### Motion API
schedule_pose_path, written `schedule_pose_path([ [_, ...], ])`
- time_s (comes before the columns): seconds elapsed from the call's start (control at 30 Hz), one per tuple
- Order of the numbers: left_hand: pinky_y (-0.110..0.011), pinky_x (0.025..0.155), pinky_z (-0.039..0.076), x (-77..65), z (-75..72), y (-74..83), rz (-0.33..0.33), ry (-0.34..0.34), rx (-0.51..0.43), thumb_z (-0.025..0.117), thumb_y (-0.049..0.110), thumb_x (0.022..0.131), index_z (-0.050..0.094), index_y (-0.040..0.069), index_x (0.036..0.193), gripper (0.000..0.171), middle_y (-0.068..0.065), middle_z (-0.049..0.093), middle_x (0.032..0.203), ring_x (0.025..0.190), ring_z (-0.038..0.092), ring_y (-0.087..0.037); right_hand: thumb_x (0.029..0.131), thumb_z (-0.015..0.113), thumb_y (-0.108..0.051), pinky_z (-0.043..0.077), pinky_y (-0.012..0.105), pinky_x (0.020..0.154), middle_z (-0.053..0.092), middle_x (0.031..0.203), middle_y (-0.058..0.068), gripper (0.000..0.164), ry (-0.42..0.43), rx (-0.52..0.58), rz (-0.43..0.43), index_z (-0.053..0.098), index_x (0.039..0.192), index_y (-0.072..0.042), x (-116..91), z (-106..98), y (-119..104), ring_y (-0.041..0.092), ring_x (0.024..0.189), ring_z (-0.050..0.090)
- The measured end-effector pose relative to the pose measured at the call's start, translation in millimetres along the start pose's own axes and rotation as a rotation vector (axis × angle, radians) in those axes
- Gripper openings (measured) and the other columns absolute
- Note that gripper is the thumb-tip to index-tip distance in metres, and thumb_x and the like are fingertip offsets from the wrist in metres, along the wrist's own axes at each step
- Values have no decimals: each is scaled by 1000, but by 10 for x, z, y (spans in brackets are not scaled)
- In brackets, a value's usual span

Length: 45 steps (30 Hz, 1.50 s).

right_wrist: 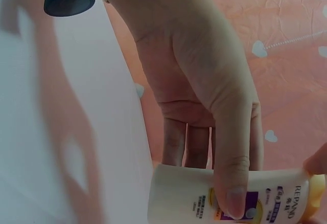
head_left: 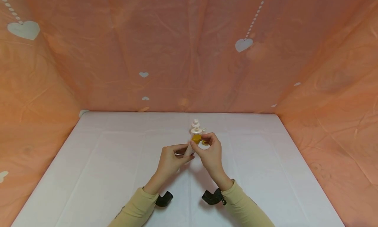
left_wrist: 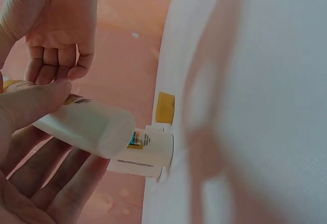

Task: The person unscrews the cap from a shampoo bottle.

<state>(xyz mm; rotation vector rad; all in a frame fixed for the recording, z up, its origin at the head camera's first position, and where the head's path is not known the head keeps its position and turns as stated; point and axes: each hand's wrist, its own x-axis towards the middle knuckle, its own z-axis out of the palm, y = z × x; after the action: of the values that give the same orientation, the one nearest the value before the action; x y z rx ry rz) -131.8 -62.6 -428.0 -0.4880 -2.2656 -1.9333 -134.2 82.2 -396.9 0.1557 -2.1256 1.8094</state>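
Note:
A white squeeze bottle (right_wrist: 179,193) with a yellow cap (head_left: 196,138) is held tilted above the table. My left hand (head_left: 172,158) grips its body, thumb across the printed label in the right wrist view. With thumb and fingers, my right hand (head_left: 212,154) pinches the yellow cap. In the right wrist view only a fingertip of that hand shows, at the cap by the right edge. The left wrist view shows the bottle's base pointing away from the left palm, and the cap mostly cut off.
Just beyond the hands, white bottles (head_left: 195,123) stand upright on the white table (head_left: 103,174). Beside them, to the right, lies another yellow cap (head_left: 205,143). Orange cloth (head_left: 165,56) with pale hearts walls the back and sides.

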Motion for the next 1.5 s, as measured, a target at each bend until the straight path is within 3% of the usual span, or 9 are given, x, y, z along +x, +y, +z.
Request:
schedule_pose_path([
  [0.2, -29, 67, 58, -17, -26, 133, 2, -15, 17, 72, -9, 78, 71, -5, 105, 27, -16, 71, 92, 80, 69, -30, 74, 79, 3, 44, 36, 79, 62, 94, 17, 30, -17, -9, -6, 58, 94, 9, 5, -23, -12, 23, 83, 56],
  [0.33, -28, 65, 58, -7, -45, 135, 1, -37, 36, 74, -8, 76, 71, -5, 104, 27, -17, 71, 91, 79, 70, -30, 74, 78, 3, 44, 37, 80, 63, 94, 16, 28, -40, -7, -2, 59, 94, 8, 14, -42, 11, 24, 85, 57],
  [0.57, -27, 65, 58, 15, -112, 105, -64, -96, 19, 79, -5, 73, 70, -6, 105, 33, -17, 71, 95, 80, 69, -31, 76, 78, 2, 42, 37, 84, 66, 99, 11, 28, -110, 80, 20, 65, 101, 2, 79, -62, 330, 23, 91, 58],
  [0.8, -27, 66, 58, 26, -155, 106, -101, -140, -20, 79, -1, 75, 69, -6, 108, 35, -18, 70, 96, 82, 69, -34, 81, 76, -4, 44, 32, 85, 65, 102, 9, 32, -168, 127, 18, 64, 111, -2, 83, -81, 376, 20, 96, 60],
  [0.97, -28, 65, 58, 33, -132, 117, -102, -125, -13, 80, -1, 75, 71, -3, 107, 33, -15, 71, 95, 82, 69, -32, 82, 75, -1, 44, 34, 86, 64, 106, 13, 34, -153, 159, 50, 62, 114, 1, 88, -78, 341, 19, 97, 59],
  [1.17, -28, 65, 58, 32, -100, 107, -82, -108, -17, 79, -3, 74, 71, -3, 104, 31, -16, 71, 94, 80, 69, -32, 78, 75, 4, 42, 30, 79, 62, 103, 18, 36, -95, 158, 48, 58, 110, 11, 51, -74, 115, 18, 90, 58],
  [1.4, -28, 66, 58, 26, -97, 94, -69, -111, -7, 80, -1, 75, 70, -4, 107, 33, -17, 70, 97, 82, 69, -33, 77, 77, 3, 44, 38, 81, 63, 97, 18, 33, -75, 145, 45, 62, 106, 8, 49, -78, 77, 18, 86, 58],
  [1.5, -27, 66, 58, 24, -101, 102, -70, -111, 8, 80, -2, 74, 70, -5, 108, 35, -17, 70, 98, 83, 69, -33, 76, 79, -1, 44, 41, 81, 64, 95, 15, 33, -70, 149, 37, 65, 105, 3, 75, -75, 210, 19, 85, 59],
])
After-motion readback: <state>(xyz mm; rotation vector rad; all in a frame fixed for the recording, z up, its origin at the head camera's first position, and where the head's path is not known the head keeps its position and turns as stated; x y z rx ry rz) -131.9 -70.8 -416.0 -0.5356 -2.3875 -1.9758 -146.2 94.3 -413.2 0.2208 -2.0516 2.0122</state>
